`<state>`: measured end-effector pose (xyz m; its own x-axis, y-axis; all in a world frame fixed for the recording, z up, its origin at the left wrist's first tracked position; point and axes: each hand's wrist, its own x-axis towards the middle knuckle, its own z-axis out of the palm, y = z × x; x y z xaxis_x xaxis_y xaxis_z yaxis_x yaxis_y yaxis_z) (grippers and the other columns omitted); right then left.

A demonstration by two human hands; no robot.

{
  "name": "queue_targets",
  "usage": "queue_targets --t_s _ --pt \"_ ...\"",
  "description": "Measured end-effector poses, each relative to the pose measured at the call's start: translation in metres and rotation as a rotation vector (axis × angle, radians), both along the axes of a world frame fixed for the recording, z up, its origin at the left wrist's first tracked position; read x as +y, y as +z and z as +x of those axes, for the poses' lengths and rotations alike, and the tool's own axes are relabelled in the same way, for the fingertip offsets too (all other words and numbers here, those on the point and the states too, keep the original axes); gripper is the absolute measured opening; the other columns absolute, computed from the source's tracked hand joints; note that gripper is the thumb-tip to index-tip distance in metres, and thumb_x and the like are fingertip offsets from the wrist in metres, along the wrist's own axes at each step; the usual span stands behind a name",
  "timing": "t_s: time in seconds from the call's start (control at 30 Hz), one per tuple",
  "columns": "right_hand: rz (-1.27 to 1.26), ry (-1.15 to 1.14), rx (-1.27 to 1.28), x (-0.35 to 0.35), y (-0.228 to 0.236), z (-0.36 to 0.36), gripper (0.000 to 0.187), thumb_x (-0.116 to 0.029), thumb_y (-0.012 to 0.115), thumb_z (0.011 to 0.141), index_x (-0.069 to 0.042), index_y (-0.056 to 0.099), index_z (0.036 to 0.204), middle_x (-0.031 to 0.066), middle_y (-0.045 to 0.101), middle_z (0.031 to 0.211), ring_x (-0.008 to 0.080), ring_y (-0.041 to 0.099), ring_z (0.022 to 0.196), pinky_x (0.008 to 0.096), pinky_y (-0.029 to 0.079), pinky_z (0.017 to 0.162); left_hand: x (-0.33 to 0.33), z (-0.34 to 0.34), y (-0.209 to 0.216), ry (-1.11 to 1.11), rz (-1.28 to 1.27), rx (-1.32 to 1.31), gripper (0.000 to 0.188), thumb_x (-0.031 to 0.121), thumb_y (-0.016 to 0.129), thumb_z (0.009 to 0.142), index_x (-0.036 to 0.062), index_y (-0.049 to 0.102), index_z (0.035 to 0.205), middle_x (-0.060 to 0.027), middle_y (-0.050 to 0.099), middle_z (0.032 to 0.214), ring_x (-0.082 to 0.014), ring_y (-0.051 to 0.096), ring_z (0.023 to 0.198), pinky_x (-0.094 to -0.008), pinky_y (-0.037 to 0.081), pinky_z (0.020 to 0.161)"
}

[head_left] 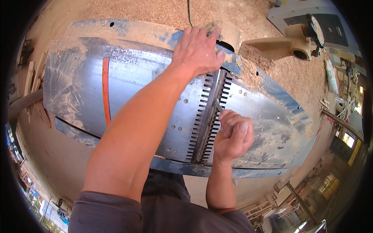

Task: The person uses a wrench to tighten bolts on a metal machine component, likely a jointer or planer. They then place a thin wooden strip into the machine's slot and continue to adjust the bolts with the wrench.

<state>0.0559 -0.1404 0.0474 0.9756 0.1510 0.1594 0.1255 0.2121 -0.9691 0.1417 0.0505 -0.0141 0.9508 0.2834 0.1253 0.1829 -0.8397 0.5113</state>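
A wood planer's steel table (pixel 136 77) fills the middle of the view, dusted with sawdust. Its cutter slot (pixel 210 116), lined by comb-like teeth, runs from the far edge toward me. My left hand (pixel 198 48) reaches across the table and presses on a sawdust-coated round part (pixel 229 33) at the far end of the slot. My right hand (pixel 233 134) is closed around a small metal wrench (pixel 218 104) whose tip sits in the slot.
An orange stripe (pixel 105 89) crosses the left part of the table. Sawdust covers the floor beyond. A dusty metal bracket with a round hole (pixel 287 44) lies at the upper right beside a grey machine (pixel 311 15). Planks lean at the left edge.
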Motion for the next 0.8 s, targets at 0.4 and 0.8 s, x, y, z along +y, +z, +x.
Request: queue_targets --t_s 0.4,0.8 --pt "0.052 -0.085 -0.086 0.002 -0.014 -0.020 0.034 -0.022 0.052 0.109 0.001 0.053 0.085 0.0062 0.049 0.070 0.0153 0.040 0.063 0.0400 0.043 0.071 0.003 0.001 -0.002 -0.005 0.076 -0.001 0.067 0.042 0.062 0.092 0.0030 0.051 0.146 -0.0207 0.067 0.126 -0.0361 0.059 0.121 -0.0461 0.039 0.111" --pt "0.074 -0.106 0.082 -0.006 0.011 -0.002 0.033 -0.022 0.055 0.108 0.001 0.055 0.085 0.0026 0.046 0.062 0.0134 0.039 0.056 0.0356 0.042 0.061 -0.001 0.001 -0.003 0.001 0.050 0.011 0.062 0.041 0.062 0.092 0.0063 0.053 0.142 -0.0196 0.065 0.126 -0.0344 0.057 0.121 -0.0457 0.040 0.108"
